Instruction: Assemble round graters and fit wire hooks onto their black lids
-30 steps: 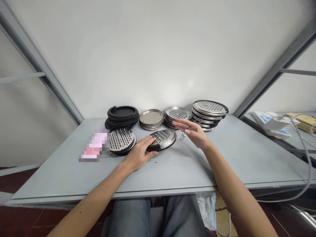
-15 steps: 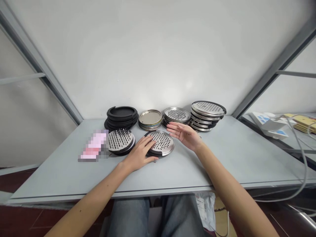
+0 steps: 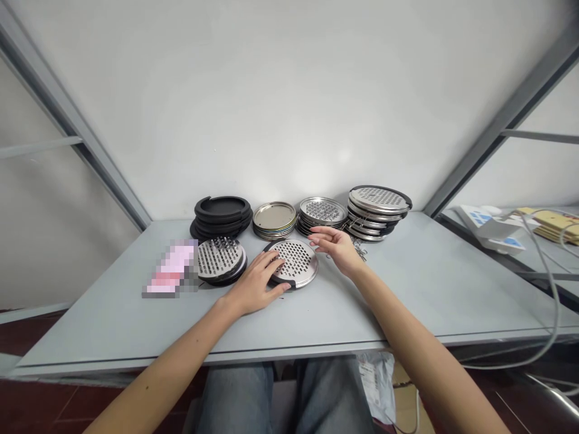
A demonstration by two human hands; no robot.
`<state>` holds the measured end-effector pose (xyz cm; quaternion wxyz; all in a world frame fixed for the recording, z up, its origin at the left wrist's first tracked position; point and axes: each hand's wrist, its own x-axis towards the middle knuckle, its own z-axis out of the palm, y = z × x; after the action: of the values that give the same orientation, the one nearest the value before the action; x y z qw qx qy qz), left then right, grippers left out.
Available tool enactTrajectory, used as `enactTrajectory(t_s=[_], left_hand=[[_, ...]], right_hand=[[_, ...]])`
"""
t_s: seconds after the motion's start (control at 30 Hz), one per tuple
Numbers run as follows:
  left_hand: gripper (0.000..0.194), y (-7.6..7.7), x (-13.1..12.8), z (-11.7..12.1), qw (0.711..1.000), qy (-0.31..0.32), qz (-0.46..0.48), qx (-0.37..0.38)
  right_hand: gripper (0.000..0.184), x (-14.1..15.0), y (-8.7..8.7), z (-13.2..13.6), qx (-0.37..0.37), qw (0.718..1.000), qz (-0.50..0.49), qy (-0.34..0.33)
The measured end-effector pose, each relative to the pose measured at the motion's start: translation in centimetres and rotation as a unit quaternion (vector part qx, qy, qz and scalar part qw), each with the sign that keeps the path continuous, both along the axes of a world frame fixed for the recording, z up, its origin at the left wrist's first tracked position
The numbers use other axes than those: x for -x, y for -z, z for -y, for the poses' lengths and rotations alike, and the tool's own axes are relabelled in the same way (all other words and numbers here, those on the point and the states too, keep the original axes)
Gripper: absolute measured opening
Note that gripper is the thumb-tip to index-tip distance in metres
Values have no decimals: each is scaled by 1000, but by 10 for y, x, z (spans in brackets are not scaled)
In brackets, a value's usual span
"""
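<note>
On the grey table, I have the left hand spread open on a perforated steel grater plate, the empty right hand half open just beside it, and stacked graters beyond, past a pink item too blurred to read.

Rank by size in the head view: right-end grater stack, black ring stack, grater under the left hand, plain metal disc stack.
Right-end grater stack and black ring stack: alike, unranked.
Grater under the left hand: smaller, but nearness to the camera makes this unsure.
Plain metal disc stack: smallest.
</note>
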<state>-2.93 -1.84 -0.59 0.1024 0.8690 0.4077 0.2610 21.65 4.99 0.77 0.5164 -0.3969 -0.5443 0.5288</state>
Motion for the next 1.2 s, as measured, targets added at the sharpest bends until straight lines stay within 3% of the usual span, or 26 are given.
enactTrajectory(t_s=[0.2,0.37,0.5,0.67,0.97,1.07,1.2], left_hand=[[67,3,0,-1,1000,17,-15,-14],[61,5,2,-5,999,36,-19,-32],[49,0,2,-4,996,26,84,-12],[45,-3,2,-1,978,-35,206,26],[45,-1,0,-1,971,-28,236,19],[59,-1,-1,0,976,-44,214,-13],[79,-1,-1,1,980,-53,174,-74]], right_hand=[[38,1,5,-2,-70,995,70,19],[38,1,0,3,-96,990,104,-19],[38,-5,-7,8,-151,973,147,-94],[51,-8,-2,5,-188,960,148,-145],[31,1,3,7,-255,951,174,18],[31,1,5,4,-222,962,143,68],[39,2,4,2,-157,980,91,81]])
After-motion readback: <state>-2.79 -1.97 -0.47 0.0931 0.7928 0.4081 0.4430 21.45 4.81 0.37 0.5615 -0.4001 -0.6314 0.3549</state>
